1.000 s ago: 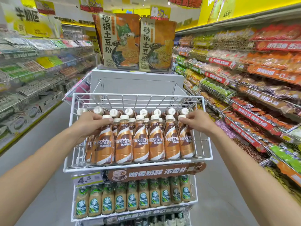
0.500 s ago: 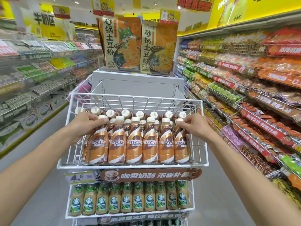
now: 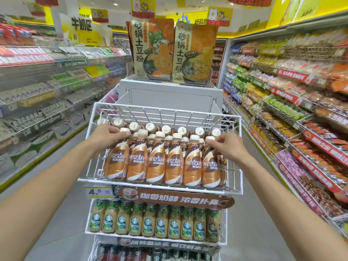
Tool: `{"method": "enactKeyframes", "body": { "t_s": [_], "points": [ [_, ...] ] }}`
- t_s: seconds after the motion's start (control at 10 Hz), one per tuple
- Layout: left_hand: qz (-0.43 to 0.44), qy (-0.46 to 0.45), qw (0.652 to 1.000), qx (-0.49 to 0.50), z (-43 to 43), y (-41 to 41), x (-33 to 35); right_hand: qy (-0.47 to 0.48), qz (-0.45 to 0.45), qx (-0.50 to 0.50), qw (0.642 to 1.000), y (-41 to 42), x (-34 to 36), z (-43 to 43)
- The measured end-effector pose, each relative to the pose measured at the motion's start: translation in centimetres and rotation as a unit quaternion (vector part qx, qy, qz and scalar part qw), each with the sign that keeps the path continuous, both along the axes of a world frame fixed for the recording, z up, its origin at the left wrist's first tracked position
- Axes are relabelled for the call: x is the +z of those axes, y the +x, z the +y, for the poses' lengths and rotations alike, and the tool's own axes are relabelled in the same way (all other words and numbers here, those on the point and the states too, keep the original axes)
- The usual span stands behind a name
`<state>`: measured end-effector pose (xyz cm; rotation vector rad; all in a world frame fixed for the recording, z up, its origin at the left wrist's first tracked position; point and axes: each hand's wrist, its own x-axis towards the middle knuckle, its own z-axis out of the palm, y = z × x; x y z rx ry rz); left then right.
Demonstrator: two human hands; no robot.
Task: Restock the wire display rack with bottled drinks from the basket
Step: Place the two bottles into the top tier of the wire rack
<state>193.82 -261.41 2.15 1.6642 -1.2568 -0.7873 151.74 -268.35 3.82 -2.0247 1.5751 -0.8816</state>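
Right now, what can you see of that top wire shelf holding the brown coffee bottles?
The top wire shelf is a white metal-wire basket with a raised back grid and a low front lip. Nescafe bottles fill it in rows, six in front. The left hand and right hand grip the end bottles' tops. A 4.5 price tag and brown banner hang below its front.

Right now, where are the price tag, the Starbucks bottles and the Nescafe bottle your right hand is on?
price tag (image 3: 98, 192), head view, on the printed 4.5
Starbucks bottles (image 3: 147, 223), head view, on a middle bottle's label
Nescafe bottle (image 3: 211, 164), head view, on its label under the right hand (image 3: 228, 147)
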Motion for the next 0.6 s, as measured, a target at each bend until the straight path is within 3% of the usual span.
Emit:
{"method": "enactKeyframes", "body": {
  "t_s": [0.3, 0.4, 0.5, 0.6],
  "points": [
    [-0.076, -0.06, 0.988, 0.121, 1.7, -2.8, 0.3, -0.012, 0.028, -0.011, 0.999, -0.1, -0.3, -0.2],
    [-0.145, -0.079, 0.977, 0.135, 3.2, -3.7, 1.2, -0.026, 0.049, -0.026, 0.998, -0.1, 0.0, 0.8],
    [-0.332, -0.037, 0.941, 0.055, 6.0, -3.3, 1.9, -0.059, 0.12, -0.025, 0.991, 0.1, 0.6, 3.4],
    [-0.501, 0.013, 0.864, -0.04, 9.2, -3.9, 2.6, -0.06, 0.203, 0.009, 0.977, 0.6, 1.6, 7.3]
  ]
}}
